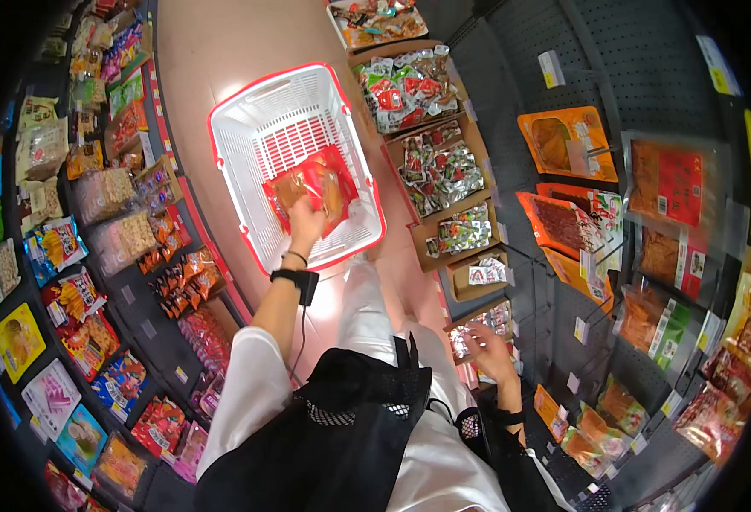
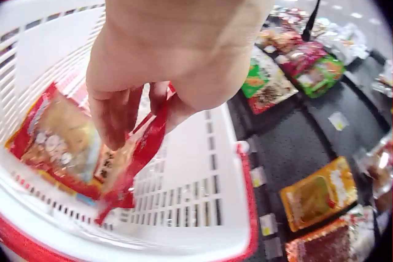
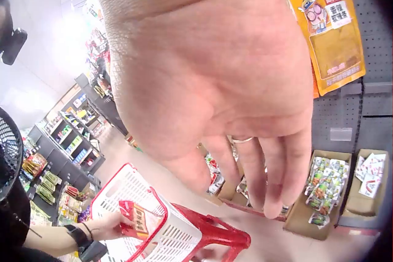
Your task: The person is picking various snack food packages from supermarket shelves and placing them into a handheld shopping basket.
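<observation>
My left hand reaches down into a white shopping basket with a red rim. Between its thumb and fingers it pinches the edge of a red snack packet, seen edge-on in the left wrist view. Another red-edged packet with a clear window lies in the basket beside it. My right hand is away from the basket, its fingers relaxed and holding nothing, a ring on one finger. From the head view, this hand overlaps a small carton of silver packets on the low right shelf.
Under the basket shows a red stand. Cartons of small packets line the right side of the aisle, below hanging orange pouches. Bagged snacks fill the left shelves. A dark cable hangs from the left wrist.
</observation>
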Demonstrator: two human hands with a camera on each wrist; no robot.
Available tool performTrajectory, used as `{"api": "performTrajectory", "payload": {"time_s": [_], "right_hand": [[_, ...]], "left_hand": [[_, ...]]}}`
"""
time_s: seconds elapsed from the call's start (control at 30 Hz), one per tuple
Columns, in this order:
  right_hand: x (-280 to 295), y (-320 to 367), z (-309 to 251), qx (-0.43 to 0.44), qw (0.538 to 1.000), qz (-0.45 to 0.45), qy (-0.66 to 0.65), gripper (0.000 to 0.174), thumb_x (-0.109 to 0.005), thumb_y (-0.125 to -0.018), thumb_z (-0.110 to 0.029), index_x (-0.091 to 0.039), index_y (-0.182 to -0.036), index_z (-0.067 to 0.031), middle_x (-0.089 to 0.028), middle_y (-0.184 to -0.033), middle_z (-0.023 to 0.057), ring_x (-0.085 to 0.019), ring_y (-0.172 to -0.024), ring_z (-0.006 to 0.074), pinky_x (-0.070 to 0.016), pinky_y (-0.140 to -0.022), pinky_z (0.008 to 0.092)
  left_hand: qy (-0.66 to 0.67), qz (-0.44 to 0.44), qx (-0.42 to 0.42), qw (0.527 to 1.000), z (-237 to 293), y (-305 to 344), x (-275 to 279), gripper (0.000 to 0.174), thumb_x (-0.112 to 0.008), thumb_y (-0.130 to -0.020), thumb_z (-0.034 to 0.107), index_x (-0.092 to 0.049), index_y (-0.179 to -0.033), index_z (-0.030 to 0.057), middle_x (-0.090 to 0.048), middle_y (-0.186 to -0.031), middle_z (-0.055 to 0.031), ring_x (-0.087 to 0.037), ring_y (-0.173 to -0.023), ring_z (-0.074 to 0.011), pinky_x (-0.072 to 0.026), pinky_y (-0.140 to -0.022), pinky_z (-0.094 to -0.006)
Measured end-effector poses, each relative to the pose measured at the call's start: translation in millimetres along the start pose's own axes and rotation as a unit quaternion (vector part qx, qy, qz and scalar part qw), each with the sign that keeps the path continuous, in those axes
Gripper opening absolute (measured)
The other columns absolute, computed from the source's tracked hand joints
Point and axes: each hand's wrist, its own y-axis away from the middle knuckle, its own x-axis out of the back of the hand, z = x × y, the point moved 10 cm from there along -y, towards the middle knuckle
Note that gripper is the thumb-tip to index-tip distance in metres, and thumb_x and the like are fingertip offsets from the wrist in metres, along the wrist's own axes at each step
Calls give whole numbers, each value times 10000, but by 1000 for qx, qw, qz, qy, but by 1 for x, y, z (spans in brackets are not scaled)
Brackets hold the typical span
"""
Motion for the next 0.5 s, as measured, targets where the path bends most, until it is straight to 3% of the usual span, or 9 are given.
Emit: {"api": "performTrajectory", "payload": {"time_s": [0.07, 0.2, 0.27, 0.3, 0.33, 0.4, 0.43, 0.47, 0.5], "right_hand": [[-1, -3, -4, 17, 1000, 0, -6, 376, -605, -869, -163, -550, -1202, 3, -670, -1000, 140, -662, -866, 253, -526, -766, 332], [-8, -15, -5, 27, 999, -10, -23, 361, -604, -861, -145, -555, -1184, 10, -666, -957, 169, -667, -849, 240, -526, -751, 332], [-9, 0, -20, 44, 999, -18, -20, 390, -623, -868, -137, -526, -1206, 30, -656, -970, 123, -640, -863, 183, -517, -761, 316], [-11, 2, -30, 37, 998, -34, -39, 413, -643, -848, -118, -523, -1219, 21, -653, -953, 117, -639, -848, 180, -516, -760, 311], [-8, 4, -35, 36, 998, -23, -51, 413, -643, -848, -118, -523, -1219, 21, -653, -953, 117, -639, -848, 180, -516, -760, 311], [10, 14, -55, 139, 989, 50, -15, 417, -626, -831, -116, -529, -1213, 23, -656, -855, 192, -671, -769, 240, -525, -691, 330], [12, 17, -46, 122, 991, 29, -47, 550, -681, -793, -100, -471, -1291, 0, -637, -1018, 193, -661, -780, 208, -524, -686, 321], [25, 24, -35, 114, 989, 66, -62, 550, -681, -793, -100, -471, -1291, 0, -637, -1018, 193, -661, -780, 208, -524, -686, 321], [38, 32, -38, 170, 974, 106, -105, 617, -701, -772, -70, -441, -1330, -35, -599, -1113, 140, -636, -828, 179, -518, -720, 308]], "left_hand": [[25, -68, -108, 991, 55, 20, 7, 91, -614, -704, 57, -608, -744, -25, -569, -672, -259, -613, -702, -406, -456, -630, -462], [4, -95, -205, 974, 128, 61, 55, 87, -602, -713, 2, -611, -789, -40, -546, -648, -237, -571, -630, -397, -433, -594, -442], [9, -86, -348, 934, 175, 96, 77, 135, -610, -703, -12, -620, -833, -45, -505, -611, -209, -516, -577, -373, -403, -563, -419], [5, -94, -361, 928, 188, 107, 89, 135, -610, -703, -12, -620, -833, -45, -505, -611, -209, -516, -577, -373, -403, -563, -419], [-1, -158, -352, 923, 202, 117, 95, 155, -604, -693, -25, -627, -846, -39, -490, -604, -201, -504, -573, -361, -397, -557, -409], [-15, -228, -363, 903, 234, 142, 106, 179, -599, -684, -39, -634, -859, -34, -476, -596, -193, -491, -570, -349, -392, -550, -400], [-37, -258, -394, 881, 253, 164, 105, 188, -541, -662, -55, -613, -834, -34, -524, -648, -214, -532, -636, -381, -426, -595, -424], [-52, -295, -439, 847, 279, 189, 93, 204, -484, -640, -71, -592, -809, -34, -572, -699, -235, -572, -703, -414, -460, -639, -449], [-32, -315, -462, 828, 302, 211, 85, 180, -486, -637, -73, -569, -791, -32, -560, -689, -224, -564, -695, -403, -448, -624, -433]]}}
